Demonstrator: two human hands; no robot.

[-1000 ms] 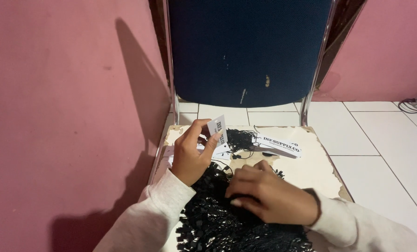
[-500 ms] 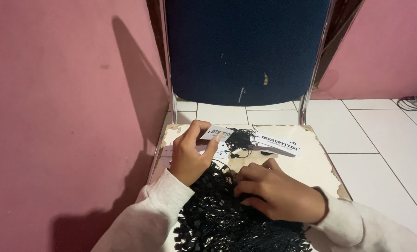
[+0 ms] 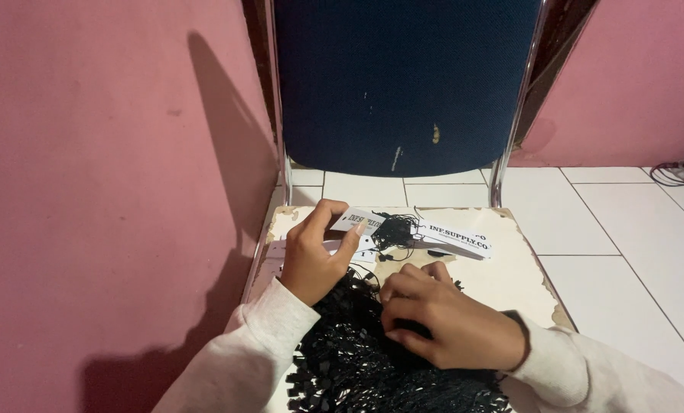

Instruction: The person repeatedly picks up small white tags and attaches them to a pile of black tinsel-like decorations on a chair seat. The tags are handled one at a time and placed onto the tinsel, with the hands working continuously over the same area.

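Overhead, blue chair back [image 3: 403, 84] upright at far edge of worn chair seat [image 3: 510, 279]. Black tag-string heap [image 3: 372, 367] covers seat's near edge. Right hand [image 3: 445, 317] pinches into heap, fingers closed on strings. Left hand [image 3: 315, 256] grips one white tag [image 3: 361, 223] near seat's far-left corner; white tag stack [image 3: 453, 239] just beside, at centre.

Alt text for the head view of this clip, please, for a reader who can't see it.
Seen from above, a person's left hand pinches a white paper hang tag while the right hand rests on a heap of black tag strings. More white tags lie on the worn seat of a blue-backed chair, beside a pink wall.
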